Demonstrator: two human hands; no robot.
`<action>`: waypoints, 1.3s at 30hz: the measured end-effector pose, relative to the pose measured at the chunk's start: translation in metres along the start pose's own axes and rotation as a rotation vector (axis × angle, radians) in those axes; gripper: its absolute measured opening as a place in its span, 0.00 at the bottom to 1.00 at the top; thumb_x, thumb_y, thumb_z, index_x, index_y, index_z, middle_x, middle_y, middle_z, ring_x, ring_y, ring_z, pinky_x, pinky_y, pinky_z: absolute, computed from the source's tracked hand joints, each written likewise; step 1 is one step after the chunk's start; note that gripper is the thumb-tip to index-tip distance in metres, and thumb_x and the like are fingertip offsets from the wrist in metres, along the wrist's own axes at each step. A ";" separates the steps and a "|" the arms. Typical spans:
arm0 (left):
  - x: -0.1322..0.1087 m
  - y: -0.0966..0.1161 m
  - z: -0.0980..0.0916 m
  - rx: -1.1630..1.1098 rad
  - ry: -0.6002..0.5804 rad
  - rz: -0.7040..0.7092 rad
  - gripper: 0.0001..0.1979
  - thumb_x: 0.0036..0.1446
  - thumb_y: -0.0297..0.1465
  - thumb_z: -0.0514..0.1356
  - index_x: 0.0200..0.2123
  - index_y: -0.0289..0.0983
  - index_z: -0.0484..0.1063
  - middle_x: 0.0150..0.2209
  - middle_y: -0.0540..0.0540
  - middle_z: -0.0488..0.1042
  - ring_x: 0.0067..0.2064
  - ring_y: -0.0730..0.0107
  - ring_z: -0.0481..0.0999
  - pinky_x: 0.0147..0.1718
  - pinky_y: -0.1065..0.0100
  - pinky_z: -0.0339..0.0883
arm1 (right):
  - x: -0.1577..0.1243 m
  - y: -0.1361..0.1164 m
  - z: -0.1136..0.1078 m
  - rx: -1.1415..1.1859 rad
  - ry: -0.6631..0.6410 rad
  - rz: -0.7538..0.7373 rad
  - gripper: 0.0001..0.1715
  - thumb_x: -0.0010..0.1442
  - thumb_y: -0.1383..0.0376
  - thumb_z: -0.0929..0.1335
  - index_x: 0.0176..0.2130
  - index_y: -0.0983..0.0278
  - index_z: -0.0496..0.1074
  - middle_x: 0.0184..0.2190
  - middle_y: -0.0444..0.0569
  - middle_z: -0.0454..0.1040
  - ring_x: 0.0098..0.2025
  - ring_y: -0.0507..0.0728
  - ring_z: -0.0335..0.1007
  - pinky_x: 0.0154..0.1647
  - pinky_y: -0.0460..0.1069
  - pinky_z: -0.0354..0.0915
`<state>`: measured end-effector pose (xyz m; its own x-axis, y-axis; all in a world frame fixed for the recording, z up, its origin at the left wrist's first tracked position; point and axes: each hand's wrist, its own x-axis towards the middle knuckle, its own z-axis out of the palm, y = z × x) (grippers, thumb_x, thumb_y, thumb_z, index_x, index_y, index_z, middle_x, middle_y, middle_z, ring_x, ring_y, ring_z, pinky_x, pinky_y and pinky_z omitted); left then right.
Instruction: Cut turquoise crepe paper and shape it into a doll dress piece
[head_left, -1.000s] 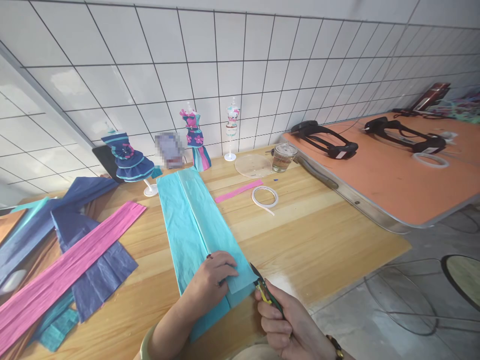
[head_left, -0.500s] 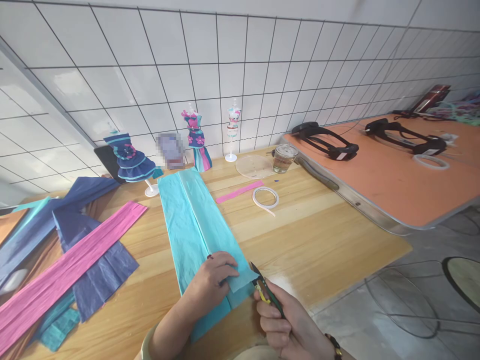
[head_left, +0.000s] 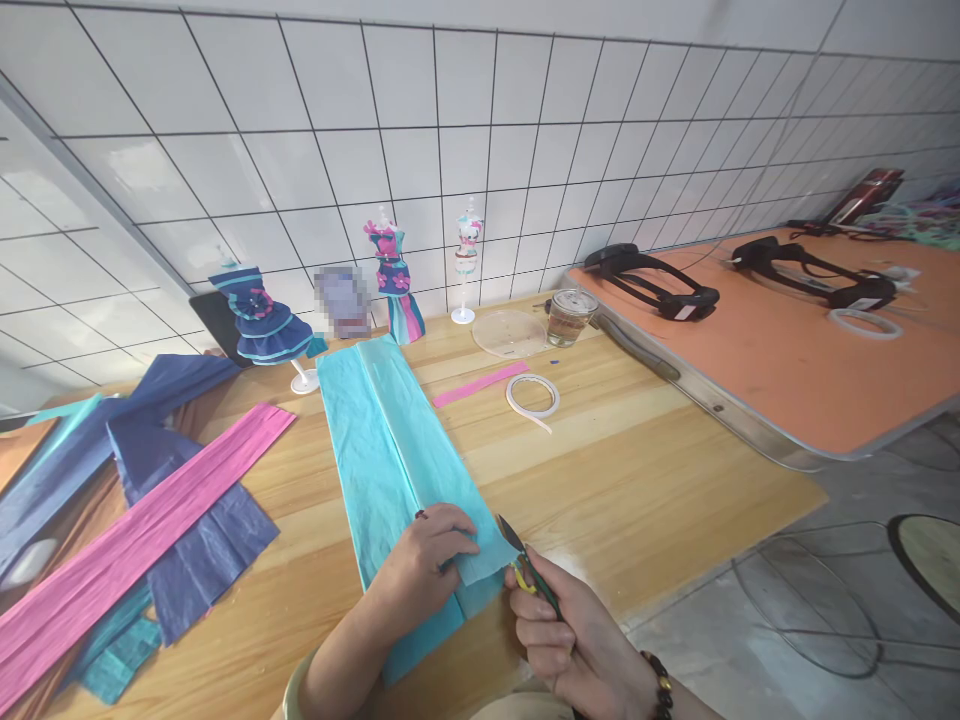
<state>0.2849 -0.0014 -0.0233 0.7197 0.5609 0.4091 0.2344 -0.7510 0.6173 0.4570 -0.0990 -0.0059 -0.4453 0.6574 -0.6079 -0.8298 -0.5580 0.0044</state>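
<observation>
A long folded sheet of turquoise crepe paper (head_left: 390, 440) lies lengthwise on the wooden table (head_left: 615, 470). My left hand (head_left: 424, 560) presses flat on its near end, fingers curled over the edge of the top fold. My right hand (head_left: 570, 640) is closed round small scissors (head_left: 525, 568) with green and yellow handles. Their dark blades point at the paper's right edge, just beside my left fingertips.
Pink (head_left: 135, 550) and navy crepe paper (head_left: 195, 540) lie at the left. Three small mannequins in paper dresses (head_left: 262, 320) stand by the tiled wall. A pink strip (head_left: 480, 382), a tape ring (head_left: 532, 395), a clear lid (head_left: 508, 332) and a glass (head_left: 564, 315) sit further back. An orange table (head_left: 787, 350) holds black headsets.
My right hand with the scissors has crept slightly up and left toward the paper's edge. My left hand has stayed where it was.
</observation>
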 end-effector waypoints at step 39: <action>0.003 -0.005 -0.005 0.166 0.029 -0.150 0.16 0.42 0.15 0.51 0.29 0.38 0.71 0.37 0.45 0.72 0.44 0.61 0.68 0.41 0.59 0.62 | -0.013 -0.003 0.005 -0.199 0.114 0.008 0.26 0.65 0.54 0.54 0.33 0.70 0.69 0.14 0.34 0.51 0.11 0.40 0.41 0.12 0.38 0.41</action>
<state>0.2827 0.0055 -0.0223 0.6499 0.6787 0.3421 0.4434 -0.7041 0.5546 0.4636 -0.1030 0.0062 -0.4012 0.5973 -0.6945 -0.7389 -0.6591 -0.1400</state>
